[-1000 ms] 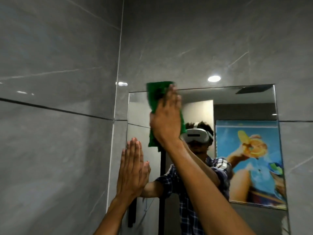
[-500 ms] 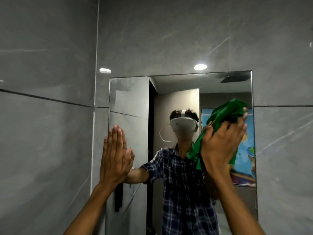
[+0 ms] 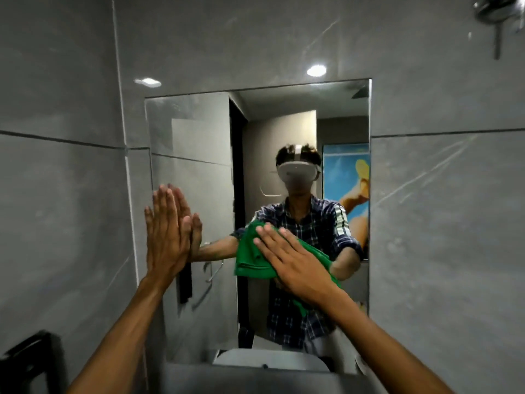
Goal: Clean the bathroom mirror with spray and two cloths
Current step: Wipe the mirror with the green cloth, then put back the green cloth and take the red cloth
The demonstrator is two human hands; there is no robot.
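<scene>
A frameless rectangular mirror [image 3: 199, 132] hangs on the grey tiled wall ahead. My right hand [image 3: 292, 263] lies flat on a green cloth [image 3: 250, 257] and presses it against the lower middle of the glass. My left hand [image 3: 167, 237] rests flat against the mirror's left edge, fingers straight and together, holding nothing. The glass reflects a person in a checked shirt and a white headset. No spray bottle and no second cloth are in view.
Grey tiled walls [image 3: 56, 194] close in on the left and right of the mirror. A dark rack [image 3: 25, 362] sits at the bottom left. A chrome shower fitting [image 3: 497, 12] hangs at the top right. A ledge [image 3: 255, 379] runs below the mirror.
My right hand has swept the green cloth from the mirror's top left across to the right side, then down to the lower middle. My left hand has stayed pressed at the left edge.
</scene>
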